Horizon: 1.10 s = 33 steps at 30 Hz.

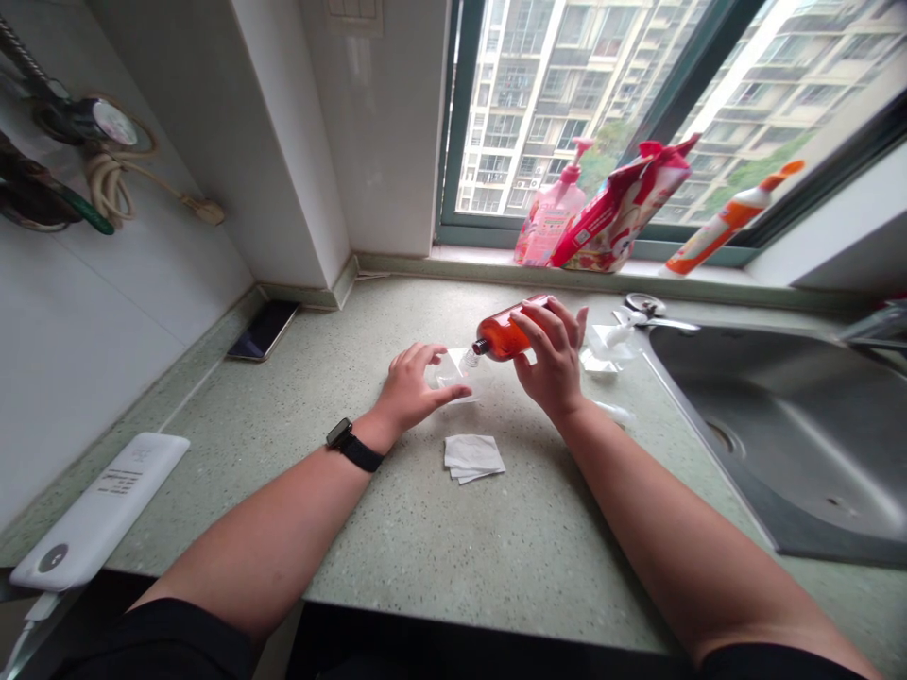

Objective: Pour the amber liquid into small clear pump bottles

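My right hand grips a reddish-orange see-through bottle, tipped so that its dark neck points left and slightly down. Just below that neck is the mouth of a clear plastic container. Around the container's left side curl the thumb and fingers of my left hand, holding it on the counter. The bottle's mouth meets or nearly meets the container's opening; I cannot tell if they touch. In front of the container lies a folded white tissue. A clear pump top rests to the right of my right hand.
A steel sink is set into the speckled counter on the right. On the sill stand a pink pump bottle, a red pouch and an orange-white bottle. A phone and a white power bank lie left.
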Motion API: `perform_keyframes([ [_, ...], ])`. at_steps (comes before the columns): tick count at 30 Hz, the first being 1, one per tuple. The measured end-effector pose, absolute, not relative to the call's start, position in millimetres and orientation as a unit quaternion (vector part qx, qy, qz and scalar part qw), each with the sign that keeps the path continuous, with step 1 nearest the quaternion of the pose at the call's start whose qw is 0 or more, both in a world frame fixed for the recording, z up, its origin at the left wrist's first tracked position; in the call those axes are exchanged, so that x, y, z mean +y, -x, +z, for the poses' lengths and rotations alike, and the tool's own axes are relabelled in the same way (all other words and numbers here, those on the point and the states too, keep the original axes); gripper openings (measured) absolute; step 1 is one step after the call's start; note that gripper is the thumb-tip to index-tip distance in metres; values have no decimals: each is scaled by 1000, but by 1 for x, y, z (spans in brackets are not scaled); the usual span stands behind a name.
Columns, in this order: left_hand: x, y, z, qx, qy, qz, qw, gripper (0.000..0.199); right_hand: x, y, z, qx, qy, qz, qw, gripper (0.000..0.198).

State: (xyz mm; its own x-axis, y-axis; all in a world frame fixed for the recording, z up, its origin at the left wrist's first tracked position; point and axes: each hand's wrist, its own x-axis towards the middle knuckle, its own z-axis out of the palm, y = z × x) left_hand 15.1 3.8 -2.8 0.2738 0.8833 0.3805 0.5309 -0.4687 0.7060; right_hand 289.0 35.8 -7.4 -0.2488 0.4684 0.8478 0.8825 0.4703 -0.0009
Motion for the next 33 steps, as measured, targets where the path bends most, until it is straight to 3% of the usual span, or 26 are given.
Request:
perform_keyframes([
  [33,2,-15,1,465,-768,394,198,69,34,-288,-5,-752,440,-257,418,69],
])
